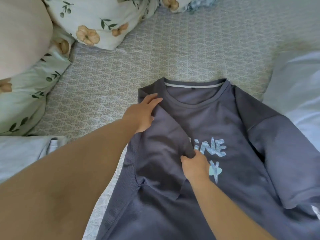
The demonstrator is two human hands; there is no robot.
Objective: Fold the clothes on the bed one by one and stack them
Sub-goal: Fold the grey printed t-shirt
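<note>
Where the folded-in sleeve [164, 149] ends over the chest print, the right hand [195, 168] grips its cuff, fingers curled round the bunched cloth. The left hand [143, 115] lies flat with straight fingers on the shirt's shoulder beside the collar [195, 94], pressing the fold there and holding nothing. Both bare forearms reach in from the lower edge of the view.

The shirt [233, 135] is dark grey-blue with a round neck and pale blue lettering [213, 149] on the front, partly covered by the sleeve and the right hand. It lies face up on the bed [138, 66], collar away from the person, its body running off the bottom of the view. Its other sleeve [285, 161] is spread out to the right, its end lying against a pale blue cloth [301, 94] that is blurred at the right edge.

The bed has a grey-green patterned cover. At the left and top lie floral bedding [97, 19] in pale green with tan flowers, and a plain cream pillow [20, 35] in the upper left corner. Another pale blue cloth [22, 153] lies at the left edge, just beside the left forearm.
</note>
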